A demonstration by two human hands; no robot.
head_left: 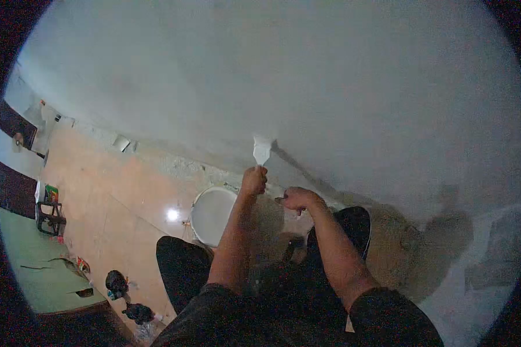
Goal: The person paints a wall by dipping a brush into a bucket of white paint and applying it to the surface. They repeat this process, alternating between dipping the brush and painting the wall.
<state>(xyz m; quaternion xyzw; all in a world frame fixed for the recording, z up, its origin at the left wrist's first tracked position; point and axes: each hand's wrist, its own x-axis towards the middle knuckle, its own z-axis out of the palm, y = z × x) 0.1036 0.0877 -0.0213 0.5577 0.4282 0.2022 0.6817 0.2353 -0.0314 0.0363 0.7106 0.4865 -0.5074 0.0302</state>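
The putty knife (261, 151) stands nearly upright against the pale wall (307, 75), its broad white blade at the top, pressed flat or almost flat to the surface, and its handle running straight down into the left hand (253, 180). So the tool's long axis runs up from the grip: the blade lies directly above the fist and a little toward the wall. The left hand's grip is fully wrapped round the handle, fingers curled tight, with nothing of the handle showing below it.

The right hand (298, 199) sits just beside and slightly lower than the left, apart from the knife. Its fingers are curled inward in a loose fist; something small and dark may sit under them, but I cannot tell whether it holds anything. The left hand is plainly the nearer one to the blade, being the hand that carries it.

Below the hands, a round white bucket (211, 215) stands on the floor (116, 214) just beside the left forearm, close to the foot of the wall. The person's dark-clad knees (182, 266) frame it.

Farther out on the left, the tan floor carries a small stool or crate (50, 214), dark bags (117, 282) and scattered scraps. A green patch on something at the crate may be a label, yet no writing or brand can be read anywhere.
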